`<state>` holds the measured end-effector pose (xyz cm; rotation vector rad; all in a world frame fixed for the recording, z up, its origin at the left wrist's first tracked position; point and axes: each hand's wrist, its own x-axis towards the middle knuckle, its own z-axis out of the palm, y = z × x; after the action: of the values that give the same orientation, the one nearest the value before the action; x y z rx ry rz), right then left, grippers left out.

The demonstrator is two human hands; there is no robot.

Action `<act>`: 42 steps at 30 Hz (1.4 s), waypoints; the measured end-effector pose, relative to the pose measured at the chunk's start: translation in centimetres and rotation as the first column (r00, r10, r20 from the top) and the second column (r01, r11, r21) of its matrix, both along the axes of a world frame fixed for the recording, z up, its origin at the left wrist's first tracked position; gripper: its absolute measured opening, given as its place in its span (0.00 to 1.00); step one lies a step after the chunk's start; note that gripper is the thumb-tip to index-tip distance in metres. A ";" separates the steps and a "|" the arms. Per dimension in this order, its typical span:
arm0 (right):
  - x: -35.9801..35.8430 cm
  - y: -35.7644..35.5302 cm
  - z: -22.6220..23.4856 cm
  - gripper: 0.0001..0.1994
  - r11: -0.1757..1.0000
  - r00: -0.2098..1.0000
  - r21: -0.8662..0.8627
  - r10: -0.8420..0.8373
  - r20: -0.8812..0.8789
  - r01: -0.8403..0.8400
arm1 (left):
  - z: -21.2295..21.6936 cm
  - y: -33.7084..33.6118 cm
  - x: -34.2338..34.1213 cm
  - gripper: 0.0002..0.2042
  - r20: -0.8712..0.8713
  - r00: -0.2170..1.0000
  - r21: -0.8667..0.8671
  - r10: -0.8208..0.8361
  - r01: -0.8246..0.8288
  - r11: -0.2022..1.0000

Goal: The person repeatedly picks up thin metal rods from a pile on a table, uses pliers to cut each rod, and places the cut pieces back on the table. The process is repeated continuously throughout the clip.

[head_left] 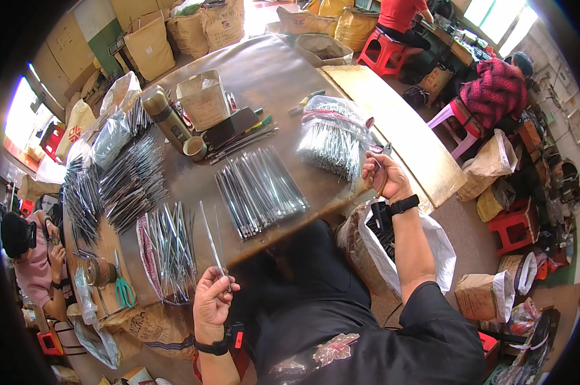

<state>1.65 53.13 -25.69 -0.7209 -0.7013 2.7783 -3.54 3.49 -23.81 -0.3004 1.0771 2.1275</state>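
Note:
My left hand [214,296], near the table's front edge, pinches a few thin metal strips [212,237] that point up and away. My right hand [387,178] is closed on a tool that looks like pliers [387,149]; the fingers hide much of it. Between the hands, a neat row of metal strips [261,191] lies on the brown table [264,70]. Close to my right hand, a clear plastic bag [336,110] covers a dense pile of thin silvery pieces [330,146]. Beside my left hand rests a looser bundle of strips [172,247].
Large heaps of strips [133,183] lie on the left. A thermos [165,112], a cup [195,147] and a cardboard box [203,99] stand mid-table. Green-handled scissors [124,292] lie front left. A white sack [431,247] stands below my right arm. Other people sit left and far right.

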 end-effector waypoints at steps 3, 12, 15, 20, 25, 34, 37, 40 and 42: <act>-0.5 -0.5 -0.2 0.05 0.989 0.996 0.143 0.039 0.077 -0.050 | 0.2 1.0 0.1 0.08 -0.011 1.000 -0.034 -0.015 0.015 0.999; 1.3 -0.9 -0.7 0.03 0.992 0.990 0.083 0.083 0.113 -0.093 | -0.6 1.5 0.6 0.08 -0.010 0.999 -0.045 -0.051 0.050 0.998; 2.3 -1.6 0.1 0.04 0.990 0.998 -0.129 0.054 -0.024 -0.057 | -0.6 1.8 0.8 0.08 -0.008 0.999 -0.033 -0.049 0.049 0.998; 3.2 -4.7 2.5 0.04 0.996 0.998 -0.074 0.051 -0.047 -0.054 | 0.0 2.9 0.8 0.09 -0.013 0.998 -0.090 -0.062 0.061 0.994; 3.7 -11.8 5.8 0.06 0.887 0.985 0.430 0.169 0.036 -0.168 | 1.2 4.1 1.5 0.11 -0.071 0.992 -0.082 -0.106 0.100 0.992; 2.2 -23.9 6.2 0.05 0.811 0.940 0.523 0.338 -0.053 -0.262 | 3.0 5.6 3.5 0.08 -0.247 0.959 -0.175 -0.137 0.095 0.980; 2.0 -25.0 5.9 0.05 0.743 0.932 0.601 0.363 0.007 -0.294 | 3.1 5.1 3.7 0.08 -0.294 0.949 -0.190 -0.116 0.060 0.980; 2.1 -25.6 5.8 0.05 0.683 0.932 0.665 0.357 0.057 -0.302 | 2.8 4.5 3.6 0.08 -0.336 0.935 -0.192 -0.111 0.047 0.980; 2.2 -25.8 5.8 0.05 0.684 0.924 0.657 0.378 0.053 -0.317 | 2.5 4.4 3.5 0.08 -0.360 0.927 -0.195 -0.102 0.032 0.980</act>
<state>3.81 27.30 -19.94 -0.3278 -1.8360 2.5204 -0.06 7.90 -21.33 0.0572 1.4849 2.0720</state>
